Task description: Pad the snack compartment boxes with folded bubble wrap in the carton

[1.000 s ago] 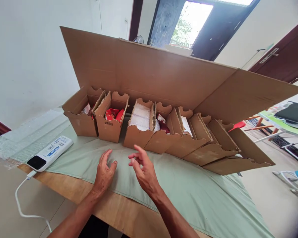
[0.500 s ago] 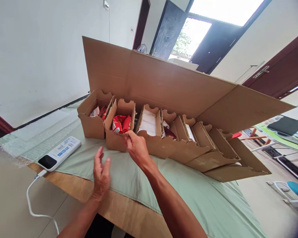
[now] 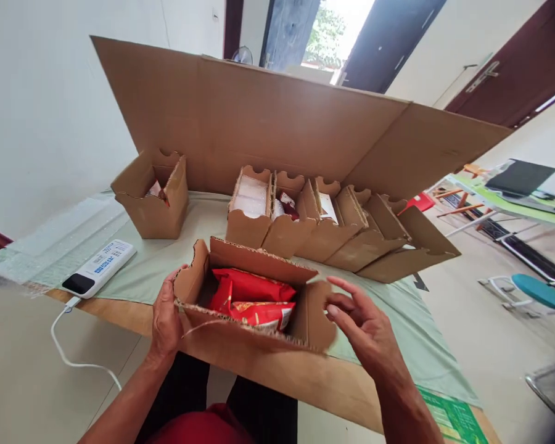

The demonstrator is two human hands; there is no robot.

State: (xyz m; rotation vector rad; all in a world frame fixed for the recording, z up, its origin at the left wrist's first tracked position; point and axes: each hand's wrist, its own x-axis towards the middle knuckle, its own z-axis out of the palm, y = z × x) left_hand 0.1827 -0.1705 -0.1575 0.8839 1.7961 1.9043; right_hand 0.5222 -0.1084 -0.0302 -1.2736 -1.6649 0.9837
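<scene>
A cardboard box sits crosswise in front of me at the table's near edge. Inside it lie red snack packets. My left hand grips the box's left end, its fingers partly hidden behind the wall. My right hand is at the right end, fingers apart and thumb close to the panel; whether it touches is unclear. Behind stands a row of similar cardboard boxes, some holding bubble-wrapped and dark red items. One more cardboard box stands apart at the left.
A tall cardboard panel rises behind the boxes. A white power bank with a white cable lies at the left on the green cloth. Bubble wrap covers the far left. A teal stool stands at the right.
The box with red packets has come out of the row toward me and been turned crosswise. My left hand has taken hold of its left end; my right hand has moved to its right end.
</scene>
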